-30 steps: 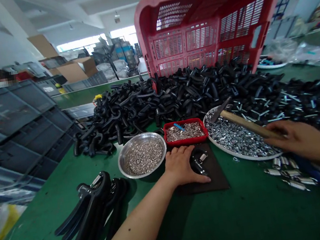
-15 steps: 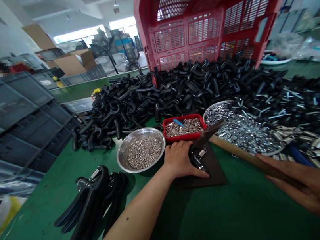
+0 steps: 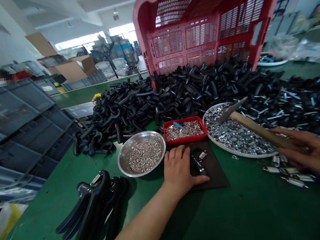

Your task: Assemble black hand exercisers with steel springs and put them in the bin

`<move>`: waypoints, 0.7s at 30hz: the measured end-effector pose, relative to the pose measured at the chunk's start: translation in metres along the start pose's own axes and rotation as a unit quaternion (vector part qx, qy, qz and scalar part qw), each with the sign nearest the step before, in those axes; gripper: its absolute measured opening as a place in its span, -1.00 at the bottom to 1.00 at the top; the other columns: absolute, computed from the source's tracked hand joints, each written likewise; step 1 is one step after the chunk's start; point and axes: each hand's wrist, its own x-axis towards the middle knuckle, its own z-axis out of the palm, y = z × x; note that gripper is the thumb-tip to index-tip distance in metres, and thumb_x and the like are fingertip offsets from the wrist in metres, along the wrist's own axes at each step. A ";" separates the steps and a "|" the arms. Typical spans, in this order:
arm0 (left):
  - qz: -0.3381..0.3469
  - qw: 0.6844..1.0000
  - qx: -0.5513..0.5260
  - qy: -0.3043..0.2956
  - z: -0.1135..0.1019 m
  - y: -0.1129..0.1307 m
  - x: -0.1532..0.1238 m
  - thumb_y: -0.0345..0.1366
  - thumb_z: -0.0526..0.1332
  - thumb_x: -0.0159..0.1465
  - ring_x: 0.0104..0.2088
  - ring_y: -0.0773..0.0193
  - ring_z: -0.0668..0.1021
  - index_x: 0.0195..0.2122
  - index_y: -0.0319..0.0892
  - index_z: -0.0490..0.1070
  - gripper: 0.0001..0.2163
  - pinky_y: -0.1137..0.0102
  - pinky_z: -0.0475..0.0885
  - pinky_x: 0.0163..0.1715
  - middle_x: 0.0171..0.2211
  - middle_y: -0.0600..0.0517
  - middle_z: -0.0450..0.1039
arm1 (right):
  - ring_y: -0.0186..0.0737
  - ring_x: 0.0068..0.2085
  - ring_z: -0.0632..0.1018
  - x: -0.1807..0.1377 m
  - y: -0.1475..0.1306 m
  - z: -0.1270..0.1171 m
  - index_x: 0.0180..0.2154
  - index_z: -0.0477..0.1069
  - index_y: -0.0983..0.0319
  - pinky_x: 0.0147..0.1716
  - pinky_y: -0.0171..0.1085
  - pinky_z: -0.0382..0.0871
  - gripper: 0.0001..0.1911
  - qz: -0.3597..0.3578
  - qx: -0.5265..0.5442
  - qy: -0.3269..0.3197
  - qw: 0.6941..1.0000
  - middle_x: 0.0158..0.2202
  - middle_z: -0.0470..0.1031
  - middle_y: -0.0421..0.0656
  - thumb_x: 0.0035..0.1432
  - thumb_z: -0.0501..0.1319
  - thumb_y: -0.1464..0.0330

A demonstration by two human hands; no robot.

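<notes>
My left hand [image 3: 178, 169] lies on a black hand-grip part [image 3: 198, 161] with a small spring, pinning it on a dark mat [image 3: 214, 174]. My right hand [image 3: 318, 156] is closed round the wooden handle of a hammer [image 3: 250, 122]. The hammer head hangs above a large steel plate of washers [image 3: 234, 137], right of the mat. Behind the mat stands a small red tray of pins [image 3: 184, 130]. Left of it is a steel bowl of small rings [image 3: 142, 154].
A big heap of black plastic handles [image 3: 192, 91] spills from a tipped red crate [image 3: 208, 24]. Several assembled black grippers [image 3: 95, 208] lie at the left front. Metal springs [image 3: 288, 175] are scattered on the right. Grey crates [image 3: 13, 126] stack along the left edge.
The hammer came down onto the part under my left hand half a second ago and has swung back up to the right, over the washer plate. My left hand stayed on the part.
</notes>
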 end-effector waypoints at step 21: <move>-0.134 0.895 -0.342 -0.254 -0.039 -0.012 0.043 0.11 -0.39 0.23 -0.42 0.24 0.53 -0.34 -0.18 0.46 -0.31 0.38 0.40 -0.46 -0.38 -0.03 0.52 | -0.28 -0.24 0.52 0.065 -0.114 0.084 -0.22 0.45 0.23 -0.23 -0.27 0.37 -0.75 -0.240 0.170 -0.181 0.938 -0.26 0.53 -0.16 0.08 0.12 0.28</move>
